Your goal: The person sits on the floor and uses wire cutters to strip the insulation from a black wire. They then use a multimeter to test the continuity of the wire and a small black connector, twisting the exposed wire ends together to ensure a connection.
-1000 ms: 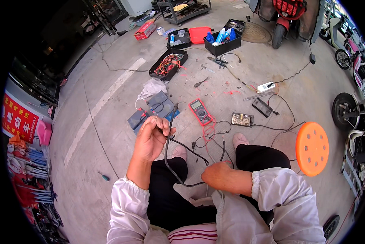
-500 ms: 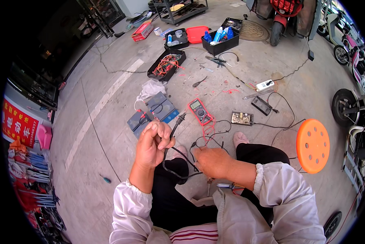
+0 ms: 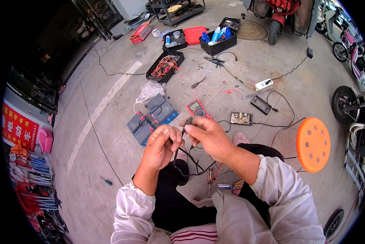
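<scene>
Over my knees, both hands work on a black cable [image 3: 177, 156]. My left hand [image 3: 160, 149] is closed, its curled fingers against the cable; something thin and pale shows at its fingertips, too small to make out. My right hand [image 3: 210, 137] pinches the cable's thick ribbed end between thumb and fingers. Below them the cable hangs in loops. Just beyond my right hand lies a red multimeter [image 3: 195, 106], partly covered. Two blue-grey battery packs [image 3: 161, 108] rest beyond my left hand. A screwdriver [image 3: 210, 175] and pliers [image 3: 228, 186] are between my legs.
To the right are an opened circuit board [image 3: 242, 118], a black case half [image 3: 261, 105], a white power strip [image 3: 263, 84] and an orange stool [image 3: 313, 144]. Farther off stand a black tray of wires [image 3: 165, 67] and a box of bottles [image 3: 219, 46]. A small screwdriver [image 3: 106, 181] lies left.
My right hand has risen from the lower cable loops to pinch the ribbed end beside my left hand. My left hand has shifted slightly right and down. The screwdriver handle now shows.
</scene>
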Demonstrator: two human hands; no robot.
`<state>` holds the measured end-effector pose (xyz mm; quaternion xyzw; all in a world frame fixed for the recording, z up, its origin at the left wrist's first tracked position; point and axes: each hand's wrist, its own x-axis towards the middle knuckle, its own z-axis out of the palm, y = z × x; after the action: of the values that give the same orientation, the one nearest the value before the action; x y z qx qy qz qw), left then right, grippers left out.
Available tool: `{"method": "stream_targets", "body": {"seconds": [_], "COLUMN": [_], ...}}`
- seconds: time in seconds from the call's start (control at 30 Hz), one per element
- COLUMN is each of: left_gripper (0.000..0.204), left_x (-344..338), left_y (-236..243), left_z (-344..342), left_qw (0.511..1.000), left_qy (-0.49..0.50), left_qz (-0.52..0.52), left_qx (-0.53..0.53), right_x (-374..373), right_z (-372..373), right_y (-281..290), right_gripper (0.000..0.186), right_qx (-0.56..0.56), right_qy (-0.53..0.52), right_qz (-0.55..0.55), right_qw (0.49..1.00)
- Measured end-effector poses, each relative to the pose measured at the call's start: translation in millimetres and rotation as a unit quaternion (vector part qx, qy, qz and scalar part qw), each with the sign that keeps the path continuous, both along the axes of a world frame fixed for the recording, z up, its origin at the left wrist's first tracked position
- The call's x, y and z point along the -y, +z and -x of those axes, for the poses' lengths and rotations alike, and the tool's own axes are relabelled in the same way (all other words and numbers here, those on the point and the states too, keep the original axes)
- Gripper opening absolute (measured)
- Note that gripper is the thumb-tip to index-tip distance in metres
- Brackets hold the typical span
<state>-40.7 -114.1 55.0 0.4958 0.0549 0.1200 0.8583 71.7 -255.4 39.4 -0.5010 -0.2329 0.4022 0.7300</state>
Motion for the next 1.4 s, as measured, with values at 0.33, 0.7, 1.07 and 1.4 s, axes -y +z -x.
{"method": "stream_targets", "body": {"seconds": [0.33, 0.7, 1.07, 1.4], "left_gripper": [0.026, 0.027, 0.027, 0.027], "left_x": [3, 2, 2, 1], "left_y": [2, -1, -1, -3], "left_z": [-5, -5, -5, -4], "left_qw": [0.999, 1.0, 0.999, 1.0], "left_qy": [0.007, -0.002, 0.006, -0.009], "left_qz": [-0.03, -0.022, -0.038, -0.015], "left_qx": [0.008, 0.007, -0.032, -0.024], "right_x": [-1, -7, -9, -7], "right_z": [2, 1, -2, -3], "right_y": [-3, -6, -9, -5], "right_gripper": [0.017, 0.025, 0.016, 0.02], "right_qx": [0.044, -0.007, -0.102, -0.134], "right_qy": [0.043, 0.024, -0.009, -0.007], "right_qz": [0.0, -0.042, -0.063, -0.054], "right_qw": [0.998, 0.999, 0.993, 0.99]}}
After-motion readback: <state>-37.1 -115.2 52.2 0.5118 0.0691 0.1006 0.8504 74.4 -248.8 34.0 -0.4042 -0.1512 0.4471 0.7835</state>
